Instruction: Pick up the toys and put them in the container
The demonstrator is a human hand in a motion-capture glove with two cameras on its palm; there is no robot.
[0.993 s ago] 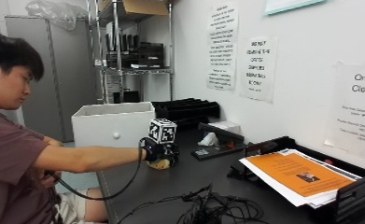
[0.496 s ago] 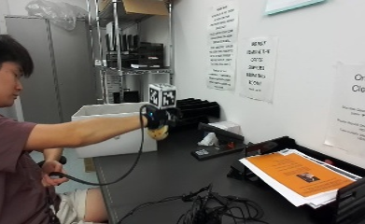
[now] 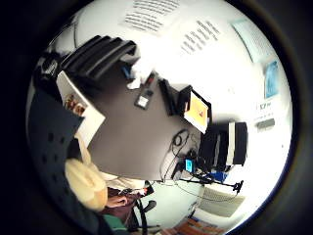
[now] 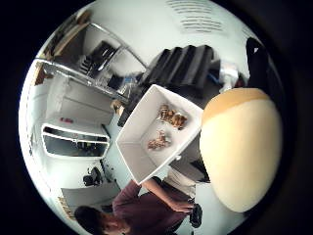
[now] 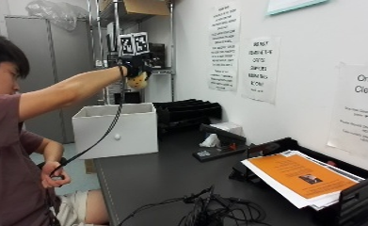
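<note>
yellow toy (image 5: 138,80), rounded and pale, sits in the gloved right hand (image 5: 133,67), whose fingers curl around it, held high above the white container (image 5: 115,129). the container stands at the far end of the dark table (image 5: 164,174); inside it, the thumb-side view shows 2 small brown toys (image 4: 166,128) on the bottom. the bare left hand (image 5: 52,173) hangs low, gripping a black cable. near the wall lie a paper tray (image 5: 299,178) and black file racks (image 5: 187,113).
</note>
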